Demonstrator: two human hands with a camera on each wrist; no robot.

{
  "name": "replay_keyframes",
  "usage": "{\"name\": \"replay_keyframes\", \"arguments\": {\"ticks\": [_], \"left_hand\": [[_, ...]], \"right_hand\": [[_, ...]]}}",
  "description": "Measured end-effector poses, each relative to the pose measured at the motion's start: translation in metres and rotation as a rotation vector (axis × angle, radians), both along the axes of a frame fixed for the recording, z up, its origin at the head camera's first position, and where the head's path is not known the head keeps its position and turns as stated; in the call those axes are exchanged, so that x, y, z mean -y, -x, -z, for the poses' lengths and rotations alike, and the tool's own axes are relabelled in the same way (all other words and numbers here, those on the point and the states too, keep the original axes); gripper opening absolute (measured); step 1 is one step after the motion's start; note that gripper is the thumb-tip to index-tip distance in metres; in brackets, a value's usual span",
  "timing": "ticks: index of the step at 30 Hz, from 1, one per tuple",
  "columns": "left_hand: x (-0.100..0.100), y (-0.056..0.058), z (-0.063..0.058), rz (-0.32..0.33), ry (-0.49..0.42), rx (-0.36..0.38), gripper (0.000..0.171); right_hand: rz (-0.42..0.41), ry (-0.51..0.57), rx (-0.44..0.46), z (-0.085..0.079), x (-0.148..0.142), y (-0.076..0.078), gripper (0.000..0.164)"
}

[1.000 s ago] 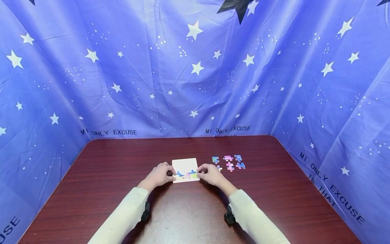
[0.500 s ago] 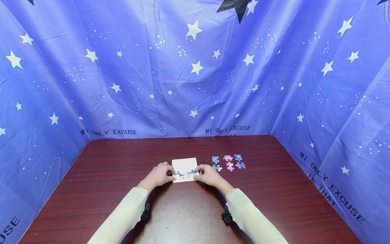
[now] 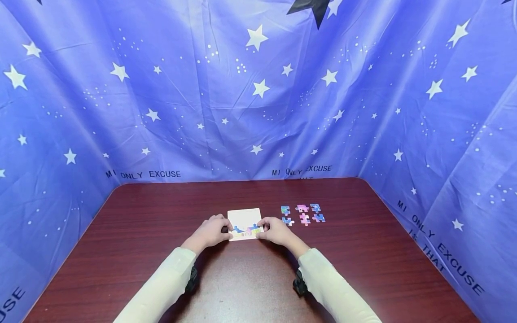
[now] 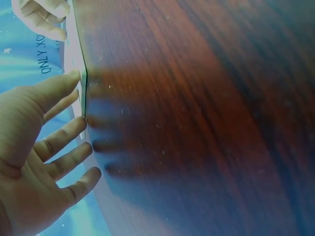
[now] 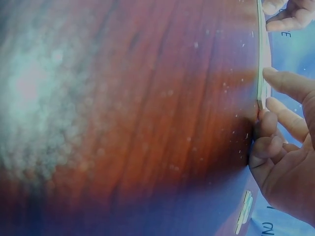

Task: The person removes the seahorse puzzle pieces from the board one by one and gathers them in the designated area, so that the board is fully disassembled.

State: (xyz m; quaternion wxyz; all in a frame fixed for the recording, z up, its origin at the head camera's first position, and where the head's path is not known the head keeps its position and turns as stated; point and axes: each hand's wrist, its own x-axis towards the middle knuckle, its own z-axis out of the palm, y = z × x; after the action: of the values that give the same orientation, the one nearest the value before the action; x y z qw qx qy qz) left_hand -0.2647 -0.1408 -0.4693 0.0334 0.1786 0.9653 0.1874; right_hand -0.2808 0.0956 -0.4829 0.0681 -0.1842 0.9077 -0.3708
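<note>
A small white puzzle tray (image 3: 244, 217) lies flat on the table, with colourful jigsaw pieces (image 3: 245, 232) fitted along its near side. My left hand (image 3: 209, 232) rests at the tray's left edge, thumb and fingertips touching it, the other fingers spread in the left wrist view. At the tray's right end, my right hand (image 3: 278, 231) touches the near right corner with straight thumb and index finger. Its remaining fingers bend beside the edge in the right wrist view. The fingertips partly cover the end pieces.
Several loose jigsaw pieces (image 3: 304, 219), pink and blue, lie in two rows right of the tray. The dark red wooden table (image 3: 161, 202) meets a blue star-patterned curtain (image 3: 226, 89) at the back and sides.
My right hand has shifted slightly left, farther over the tray's right end, uncovering more of one loose blue piece. The left hand stays at the left edge.
</note>
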Motion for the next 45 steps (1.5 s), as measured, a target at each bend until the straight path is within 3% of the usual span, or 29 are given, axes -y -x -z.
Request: {"name": "replay_keyframes", "arguments": {"ticks": [10,29,37,45], "left_hand": [[-0.002,0.0,0.002,0.086,-0.018,-0.105,0.01],[-0.014,0.0,0.009,0.162,0.003,-0.129,0.022],[-0.015,0.0,0.008,0.152,0.025,-0.119,0.021],[-0.017,-0.003,0.002,0.147,-0.013,-0.132,0.018]], "right_hand": [[0.01,-0.004,0.017,-0.001,0.001,0.0,0.031],[0.018,-0.015,0.016,-0.001,0.003,0.0,0.031],[0.016,-0.016,0.013,-0.002,0.003,0.0,0.031],[0.011,-0.014,0.018,-0.004,0.003,0.001,0.029]]}}
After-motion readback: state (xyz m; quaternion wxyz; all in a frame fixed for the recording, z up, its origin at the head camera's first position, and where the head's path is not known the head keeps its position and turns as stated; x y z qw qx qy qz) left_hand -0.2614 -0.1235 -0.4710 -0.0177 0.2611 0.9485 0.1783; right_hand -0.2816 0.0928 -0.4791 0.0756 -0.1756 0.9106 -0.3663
